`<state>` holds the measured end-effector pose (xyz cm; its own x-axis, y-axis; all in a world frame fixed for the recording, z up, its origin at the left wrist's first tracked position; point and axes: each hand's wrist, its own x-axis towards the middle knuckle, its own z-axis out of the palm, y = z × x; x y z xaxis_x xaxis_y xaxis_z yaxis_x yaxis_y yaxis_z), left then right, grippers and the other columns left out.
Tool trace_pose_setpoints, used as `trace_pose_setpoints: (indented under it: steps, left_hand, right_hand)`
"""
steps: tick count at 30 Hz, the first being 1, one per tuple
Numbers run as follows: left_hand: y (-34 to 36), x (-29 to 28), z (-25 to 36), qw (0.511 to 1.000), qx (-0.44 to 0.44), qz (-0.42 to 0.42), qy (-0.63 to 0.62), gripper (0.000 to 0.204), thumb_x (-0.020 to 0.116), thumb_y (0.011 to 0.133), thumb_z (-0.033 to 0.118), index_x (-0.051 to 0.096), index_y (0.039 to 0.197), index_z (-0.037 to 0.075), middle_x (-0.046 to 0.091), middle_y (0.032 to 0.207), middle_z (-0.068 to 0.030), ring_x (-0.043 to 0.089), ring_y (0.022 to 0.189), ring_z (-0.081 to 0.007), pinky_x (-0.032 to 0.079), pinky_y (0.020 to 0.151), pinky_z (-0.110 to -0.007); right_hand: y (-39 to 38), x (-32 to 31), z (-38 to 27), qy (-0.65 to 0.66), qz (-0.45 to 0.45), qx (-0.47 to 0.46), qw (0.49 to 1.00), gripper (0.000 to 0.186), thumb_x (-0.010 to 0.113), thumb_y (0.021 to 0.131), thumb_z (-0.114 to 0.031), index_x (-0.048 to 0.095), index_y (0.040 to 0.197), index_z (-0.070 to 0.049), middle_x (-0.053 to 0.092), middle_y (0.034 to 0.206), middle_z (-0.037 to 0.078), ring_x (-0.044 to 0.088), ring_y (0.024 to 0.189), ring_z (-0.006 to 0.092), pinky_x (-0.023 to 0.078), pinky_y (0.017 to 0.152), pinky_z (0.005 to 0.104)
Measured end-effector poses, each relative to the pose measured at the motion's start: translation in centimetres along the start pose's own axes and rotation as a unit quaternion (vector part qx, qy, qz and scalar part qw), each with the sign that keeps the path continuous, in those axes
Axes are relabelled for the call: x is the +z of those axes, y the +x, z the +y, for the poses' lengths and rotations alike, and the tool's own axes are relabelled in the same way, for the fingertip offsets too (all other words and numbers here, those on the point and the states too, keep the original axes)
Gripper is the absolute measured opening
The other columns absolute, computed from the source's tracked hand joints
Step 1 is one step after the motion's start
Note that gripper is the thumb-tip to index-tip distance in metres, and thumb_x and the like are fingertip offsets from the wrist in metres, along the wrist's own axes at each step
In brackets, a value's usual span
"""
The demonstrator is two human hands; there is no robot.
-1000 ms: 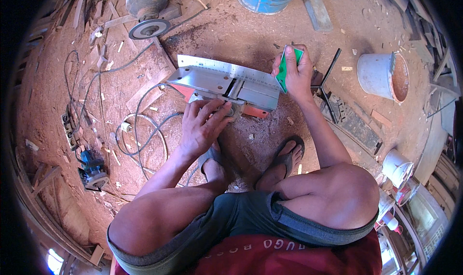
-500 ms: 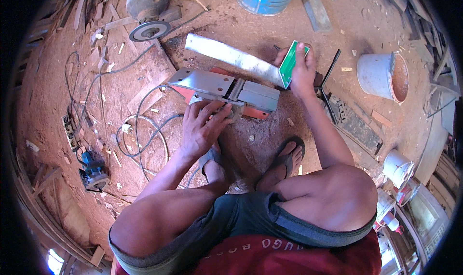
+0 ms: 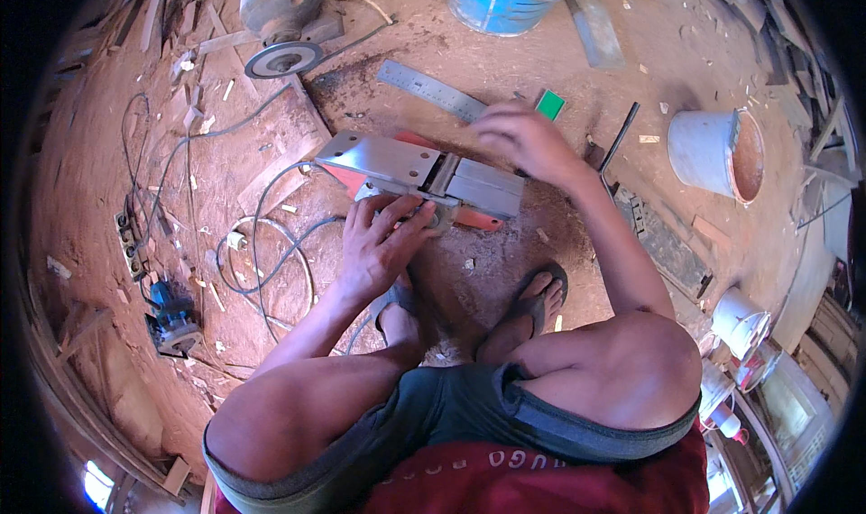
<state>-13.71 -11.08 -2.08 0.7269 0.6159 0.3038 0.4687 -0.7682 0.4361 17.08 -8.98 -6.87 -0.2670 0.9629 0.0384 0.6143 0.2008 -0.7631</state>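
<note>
An electric hand planer (image 3: 379,158) lies upside down on the ground before me, its metal soles and the cutter slot between them facing up. My left hand (image 3: 383,239) grips its near side, fingers bent over the edge by the slot. Beyond the planer lies a try square, with a ruled steel blade (image 3: 419,85) and a green stock (image 3: 550,105). My right hand (image 3: 528,142) hovers between square and planer, hiding the square's corner. Its fingers stretch leftward, slightly blurred, with nothing visible in them.
A bench grinder (image 3: 284,59) stands at the far left and a blue bucket (image 3: 510,4) at the far middle. To the right are a white bucket (image 3: 704,153) and a black metal bar (image 3: 618,149). Cables (image 3: 257,243), a power strip (image 3: 129,243) and a blue power tool (image 3: 170,320) lie left.
My right hand has let go of the try square, which now lies on the ground beyond the planer. The hand has moved left toward the planer. My left hand stays on the planer.
</note>
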Motion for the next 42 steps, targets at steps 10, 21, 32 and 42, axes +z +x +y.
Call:
trace_pose_setpoints:
  steps: [10, 21, 32, 42]
  left_hand:
    - [0.1, -0.4, 0.0, 1.000, 0.006, -0.020, 0.005, 0.054, 0.077, 0.073, 0.014, 0.068, 0.126, 0.015, 0.062, 0.123, -0.0021, 0.059, 0.104, -0.0259, 0.049, 0.085, -0.040]
    - [-0.3, 0.0, -0.4, 1.000, 0.009, -0.009, 0.000, 0.053, 0.078, 0.073, 0.016, 0.069, 0.125, 0.015, 0.062, 0.123, -0.0019, 0.058, 0.105, -0.0262, 0.049, 0.084, -0.040]
    - [0.1, -0.2, -0.1, 1.000, -0.001, -0.012, 0.000, 0.048, 0.081, 0.076, 0.017, 0.070, 0.123, 0.015, 0.064, 0.122, -0.0016, 0.059, 0.104, -0.0263, 0.050, 0.084, -0.040]
    - [0.1, -0.1, -0.1, 1.000, 0.001, -0.003, -0.003, 0.047, 0.080, 0.077, 0.018, 0.070, 0.123, 0.016, 0.063, 0.121, -0.0003, 0.058, 0.104, -0.0248, 0.050, 0.083, -0.038]
  right_hand:
    - [3.5, 1.5, -1.5, -0.082, -0.142, -0.115, 0.980, 0.018, 0.064, 0.091, -0.016, 0.074, 0.105, -0.010, 0.072, 0.107, 0.005, 0.066, 0.104, 0.0271, 0.053, 0.090, 0.0404]
    - [3.8, 0.4, -2.9, -0.158, -0.134, -0.184, 0.961, 0.018, 0.056, 0.087, -0.016, 0.071, 0.096, -0.013, 0.068, 0.092, 0.004, 0.066, 0.098, 0.0242, 0.054, 0.084, 0.0382]
    - [3.4, 1.0, -2.4, -0.176, -0.119, -0.187, 0.959, 0.021, 0.060, 0.082, -0.012, 0.073, 0.099, -0.010, 0.071, 0.098, 0.001, 0.065, 0.096, 0.0217, 0.053, 0.089, 0.0360]
    - [3.1, 1.3, -2.3, -0.175, -0.103, -0.195, 0.960, 0.021, 0.059, 0.083, -0.013, 0.072, 0.100, -0.011, 0.070, 0.099, 0.001, 0.064, 0.098, 0.0207, 0.052, 0.091, 0.0355]
